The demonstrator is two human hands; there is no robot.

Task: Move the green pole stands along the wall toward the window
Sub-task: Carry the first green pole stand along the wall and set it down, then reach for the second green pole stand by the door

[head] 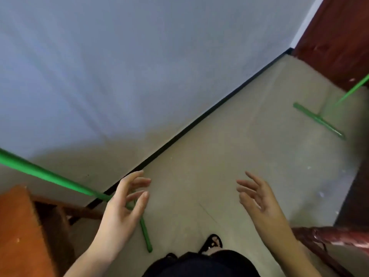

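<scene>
Beige floor point(229, 156) meets a pale wall point(119, 66). Two green pole stands rest there, one point(40, 172) near the left hand point(121, 208), another point(319, 120) farther off. Both the left and the right hand point(259, 198) hover with fingers spread, gripping nothing.

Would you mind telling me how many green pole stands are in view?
2. Near stand stands by the wall, partly behind the left hand; far stand stands at right, by the door. Others may lie outside the frame.

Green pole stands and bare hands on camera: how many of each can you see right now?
Green pole stands: 2, a near stand partly behind the left hand and a far stand by the dark red door.
Bare hands: 2, the left hand and the right hand, both open.
Total: 4
</scene>
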